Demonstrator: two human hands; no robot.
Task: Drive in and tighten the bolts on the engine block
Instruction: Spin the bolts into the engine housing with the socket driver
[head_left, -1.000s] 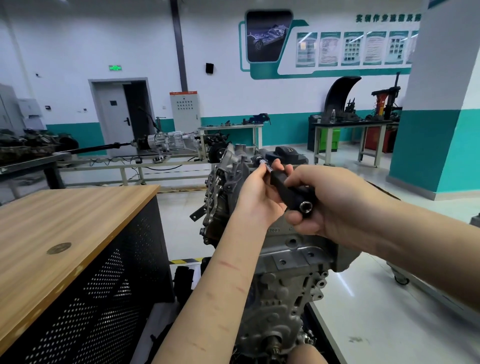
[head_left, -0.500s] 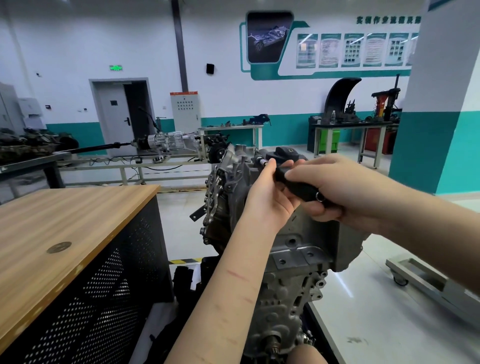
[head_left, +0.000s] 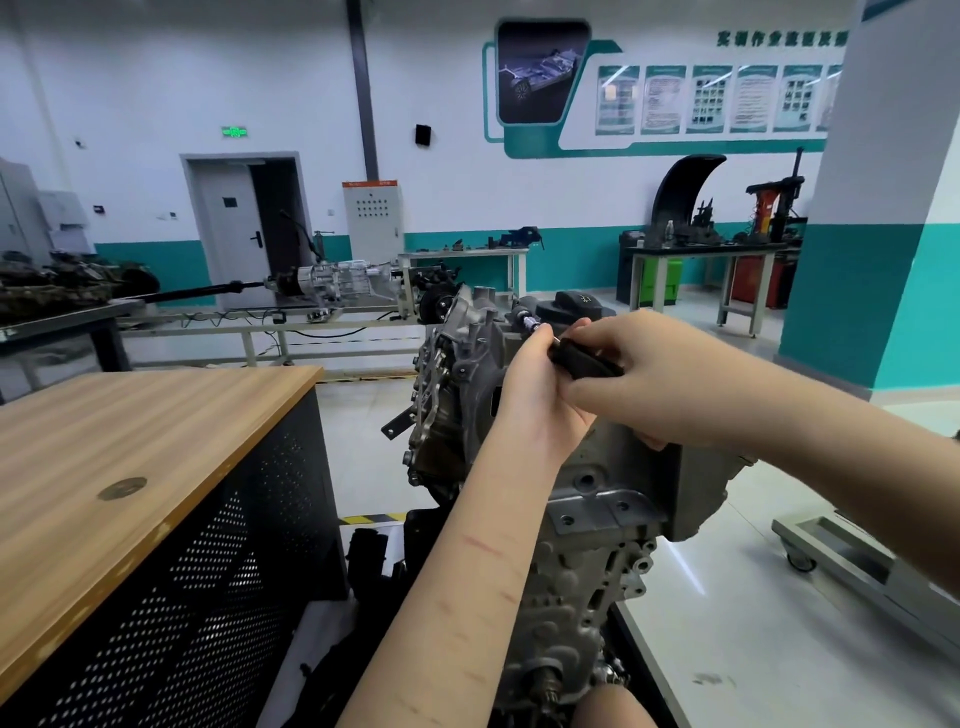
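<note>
**Both hands on the driver at the top of the block**

Gripping the black-handled ratchet driver (head_left: 584, 361), our right hand (head_left: 644, 379) had its fingers curled fully round the handle, so nothing of the grip was slack. Our left hand (head_left: 540, 384) sat just ahead of it, fingers closed toward the silver metal shank and socket (head_left: 531, 325) where it left the handle (whether the fingertips actually pinched the shank or only steadied it we could not tell, since the hand hid the contact).

We judged the relation that mattered to be the tool's long axis. It ran from the right hand, up and away to the left, toward the upper edge of the grey cast-aluminium engine block (head_left: 613, 519), which stood upright on its stand directly in front of us. The socket end met the block beside the round black oil filler cap (head_left: 574, 306); the bolt itself was covered by the socket and too small to make out. The left hand lay nearer the bolt, the right farther back on the handle, so turning would fall to the right hand while the left kept the axis in line.

To our left stood the wood-topped workbench with perforated black sides (head_left: 156, 441), well apart from the work.
</note>
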